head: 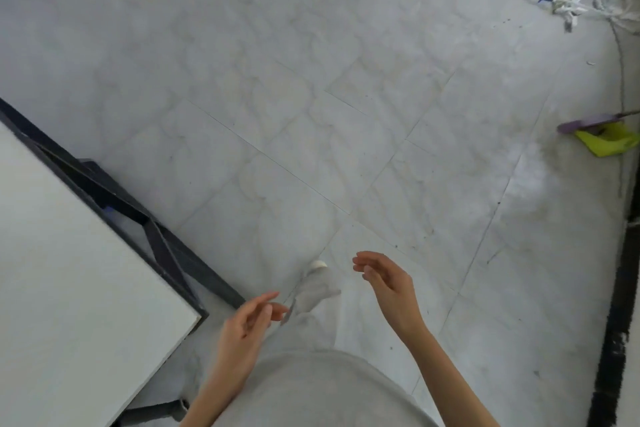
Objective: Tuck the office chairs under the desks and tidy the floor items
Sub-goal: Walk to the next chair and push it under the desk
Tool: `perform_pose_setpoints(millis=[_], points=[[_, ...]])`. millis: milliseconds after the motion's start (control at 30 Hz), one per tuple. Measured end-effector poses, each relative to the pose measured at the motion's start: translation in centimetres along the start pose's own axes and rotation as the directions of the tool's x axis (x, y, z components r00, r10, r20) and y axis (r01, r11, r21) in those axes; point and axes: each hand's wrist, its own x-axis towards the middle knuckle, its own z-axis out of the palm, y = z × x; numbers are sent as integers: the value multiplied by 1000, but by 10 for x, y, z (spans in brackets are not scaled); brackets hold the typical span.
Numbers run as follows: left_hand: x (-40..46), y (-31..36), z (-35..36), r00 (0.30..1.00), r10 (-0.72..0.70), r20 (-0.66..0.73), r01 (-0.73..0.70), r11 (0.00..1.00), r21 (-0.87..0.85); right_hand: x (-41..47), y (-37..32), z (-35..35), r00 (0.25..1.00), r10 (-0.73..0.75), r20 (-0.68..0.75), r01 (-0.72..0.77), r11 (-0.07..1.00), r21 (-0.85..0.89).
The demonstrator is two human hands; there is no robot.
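Head view: your left hand (247, 326) & right hand (384, 282) hang relaxed, holding nothing. Cables (585, 0) lie far right, dustpan (607, 142) nearer; you may trip on them.

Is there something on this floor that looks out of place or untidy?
Yes. A loose tangle of white cords lies on the floor at far right, and a yellow-green dustpan lies further down the right edge. Dark crumbs are scattered near both. Both hands hold nothing.
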Motion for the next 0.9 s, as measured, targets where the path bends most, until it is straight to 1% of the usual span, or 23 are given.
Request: perform_pose_setpoints(millis=[67,167,233,333,400,500,600,667,767,900], points=[[57,24,7,1000,5,-30,-6,999,-52,43,-5,1,999,23,46,-20,997,-76],[142,76,10,997,44,-61,-47,998,-51,98,-21,-4,997,45,68,-34,988,-152],[193,110,11,996,64,-66,-66,997,-29,136,-35,-11,995,48,86,-33,985,-168],[264,156,10,991,112,-78,-116,992,-43,201,-59,-14,994,32,104,-12,982,-188],[311,181,7,988,121,-100,-125,991,-39,252,-72,-12,993,38,115,-18,985,-169],[376,204,-1,981,125,-147,-130,991,-27,338,-95,2,986,24,167,6,984,-177],[442,209,-19,963,92,-255,-103,994,-28,439,-125,29,961,7,275,50,979,-198],[476,211,-32,931,21,-363,-54,995,-80,509,-155,52,931,1,364,85,972,-220],[515,221,-50,834,-101,-543,-15,979,-205,604,-222,99,860,-76,505,208,955,-211],[562,243,-73,722,-197,-663,23,965,-262,702,-306,174,742,-159,651,330,932,-148]])
